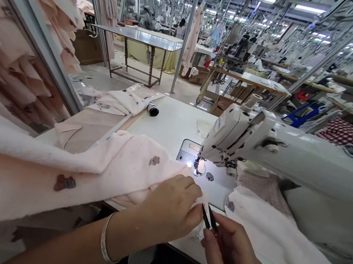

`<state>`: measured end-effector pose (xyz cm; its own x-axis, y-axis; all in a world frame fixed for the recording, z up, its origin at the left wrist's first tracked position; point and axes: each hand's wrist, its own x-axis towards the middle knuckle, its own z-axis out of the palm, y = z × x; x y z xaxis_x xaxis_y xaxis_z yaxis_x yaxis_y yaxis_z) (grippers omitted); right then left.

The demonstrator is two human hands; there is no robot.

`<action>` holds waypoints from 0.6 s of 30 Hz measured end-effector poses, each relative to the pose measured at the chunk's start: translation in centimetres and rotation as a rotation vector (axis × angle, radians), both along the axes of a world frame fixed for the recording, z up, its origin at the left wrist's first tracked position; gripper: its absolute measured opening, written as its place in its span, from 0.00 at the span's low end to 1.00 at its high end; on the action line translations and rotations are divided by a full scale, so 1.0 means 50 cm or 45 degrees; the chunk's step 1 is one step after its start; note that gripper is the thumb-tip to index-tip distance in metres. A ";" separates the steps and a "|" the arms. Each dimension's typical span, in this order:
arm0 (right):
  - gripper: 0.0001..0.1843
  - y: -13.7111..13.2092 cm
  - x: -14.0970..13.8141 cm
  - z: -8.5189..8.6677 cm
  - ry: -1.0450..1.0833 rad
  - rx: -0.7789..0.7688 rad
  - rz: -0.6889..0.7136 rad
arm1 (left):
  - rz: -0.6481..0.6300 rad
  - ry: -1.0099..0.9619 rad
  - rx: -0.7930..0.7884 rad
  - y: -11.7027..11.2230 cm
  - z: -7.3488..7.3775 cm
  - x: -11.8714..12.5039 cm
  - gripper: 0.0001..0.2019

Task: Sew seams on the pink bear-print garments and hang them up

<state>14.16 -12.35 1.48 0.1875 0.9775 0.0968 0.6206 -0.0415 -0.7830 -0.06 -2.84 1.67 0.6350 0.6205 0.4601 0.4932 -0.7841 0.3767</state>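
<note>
Pale pink fabric printed with small bears stretches from the left across the sewing table to the needle area. My left hand is closed on its edge, just in front of the sewing machine. In my right hand is a pair of dark thread snips, their two blades parted beside the fabric edge at my left fingertips. Whether the blades touch the cloth I cannot tell. A lit needle plate lies beyond my hands, under the machine's head.
More printed fabric lies right of the needle, under the machine arm. A dark-ended roll sits on the table's far left part. Pink cloth hangs by a metal post at left. A metal-topped table stands farther back.
</note>
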 end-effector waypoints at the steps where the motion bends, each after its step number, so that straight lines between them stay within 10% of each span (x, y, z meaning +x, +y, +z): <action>1: 0.15 0.006 -0.001 -0.001 -0.027 -0.003 0.010 | -0.024 0.007 -0.004 0.001 0.000 -0.005 0.08; 18: 0.32 0.073 0.005 -0.022 0.350 0.057 -0.222 | -0.178 -0.675 -0.800 -0.002 -0.022 -0.023 0.02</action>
<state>14.42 -8.69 0.40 0.3766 0.9243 0.0614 0.3724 -0.0904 -0.9236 -1.20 -2.92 0.56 0.5222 0.7927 0.3144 0.0411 -0.3917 0.9192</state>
